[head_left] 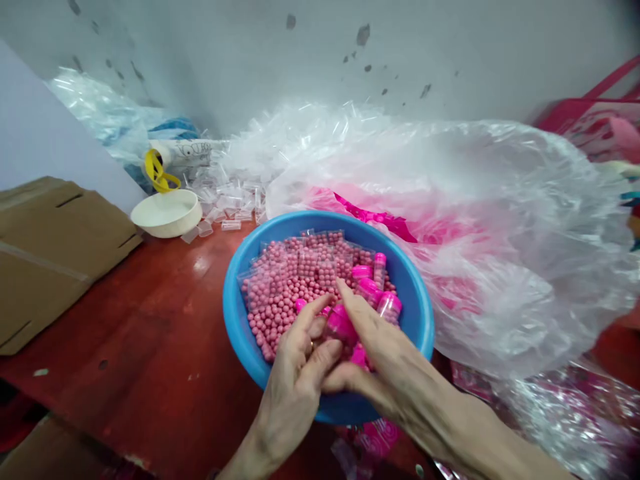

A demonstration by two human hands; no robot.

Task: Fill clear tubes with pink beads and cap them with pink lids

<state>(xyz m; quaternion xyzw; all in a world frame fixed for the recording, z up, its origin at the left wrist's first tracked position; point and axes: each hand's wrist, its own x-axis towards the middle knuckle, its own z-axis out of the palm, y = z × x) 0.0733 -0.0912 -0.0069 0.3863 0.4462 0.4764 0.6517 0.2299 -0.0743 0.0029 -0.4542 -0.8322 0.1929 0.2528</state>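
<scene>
A blue basin [235, 333] on the red table is filled with small pink beads [273, 320] and open clear plastic tubes [300, 260] packed with the same beads. Several bead-filled bottles with bright pink caps [389, 307] lie along its right side. Over the near part of the basin, my left hand [297, 367] curls around a small pink-capped bottle [341, 325]. My right hand [383, 353] closes on this bottle from the other side, thumb low and fingers across the top. Both palms hide the bottle's lower part.
Empty clear tubes [233, 200] are heaped behind, beside a white bowl [167, 213] and a yellow tape ring [157, 172]. A large clear plastic bag [500, 200] with pink caps inside spreads to the right. Flattened cardboard [55, 253] stands at left; a spotted wall rises behind.
</scene>
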